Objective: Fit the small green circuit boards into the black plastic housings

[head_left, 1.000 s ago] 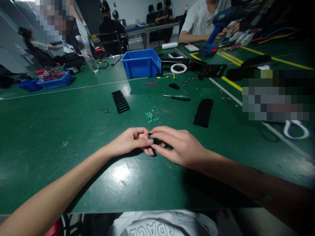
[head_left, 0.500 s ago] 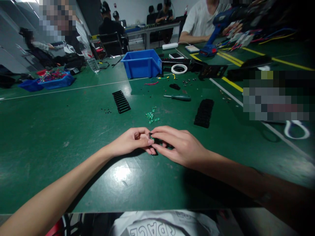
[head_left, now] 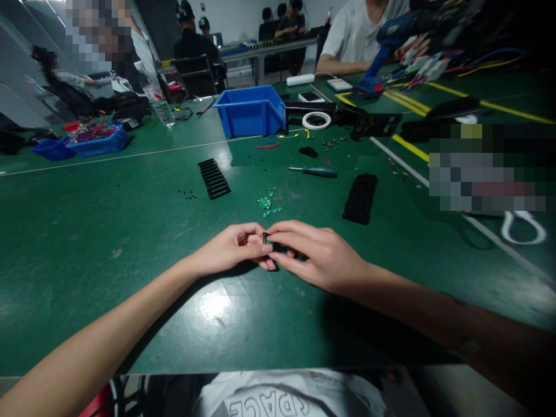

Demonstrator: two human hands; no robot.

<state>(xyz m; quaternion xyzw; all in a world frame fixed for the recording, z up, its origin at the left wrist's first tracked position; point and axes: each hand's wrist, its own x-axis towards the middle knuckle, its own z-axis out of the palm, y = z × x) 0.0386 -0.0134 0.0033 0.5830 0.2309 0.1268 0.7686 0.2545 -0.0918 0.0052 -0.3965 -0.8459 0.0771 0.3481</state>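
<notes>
My left hand [head_left: 237, 248] and my right hand [head_left: 324, 252] meet over the near middle of the green table. Between their fingertips is a small black part with a green circuit board [head_left: 269, 239] on it, mostly covered by the fingers. My left thumb presses on it from the near side, and the right fingertips close on its right side. Just beyond the hands lies a small heap of green circuit boards [head_left: 266, 202]. A black slotted frame [head_left: 214, 179] lies to the left of the heap, and a row of black parts [head_left: 360, 198] to the right.
A screwdriver [head_left: 319, 172] lies beyond the boards. Further back stand a blue bin [head_left: 249, 113], a white ring [head_left: 316, 120] and a water bottle [head_left: 163, 107]. Tiny black bits [head_left: 187, 194] are scattered at left. A blue cordless drill [head_left: 376, 63] stands near a person across the table.
Almost nothing differs. Both hands keep their hold on the small black part, with only a very slight shift of the view.
</notes>
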